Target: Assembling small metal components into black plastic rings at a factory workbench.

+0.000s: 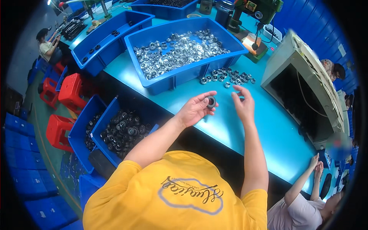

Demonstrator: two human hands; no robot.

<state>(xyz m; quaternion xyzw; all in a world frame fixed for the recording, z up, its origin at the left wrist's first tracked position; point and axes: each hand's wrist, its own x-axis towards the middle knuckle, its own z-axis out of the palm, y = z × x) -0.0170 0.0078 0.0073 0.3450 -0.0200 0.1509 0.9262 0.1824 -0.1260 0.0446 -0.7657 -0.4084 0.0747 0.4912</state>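
My left hand (193,110) pinches a black ring (214,102) by its rim. My right hand (244,105), fingers parted, hovers just right of it; loose metal parts (238,81) lie beyond both hands.

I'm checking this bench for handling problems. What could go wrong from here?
The black ring is held by only the thumb and fingers of the left hand, so it could slip and perhaps roll across the turquoise tabletop.

The right hand is near the loose silver parts, which lie outside the blue bin; a careless move might scatter them.
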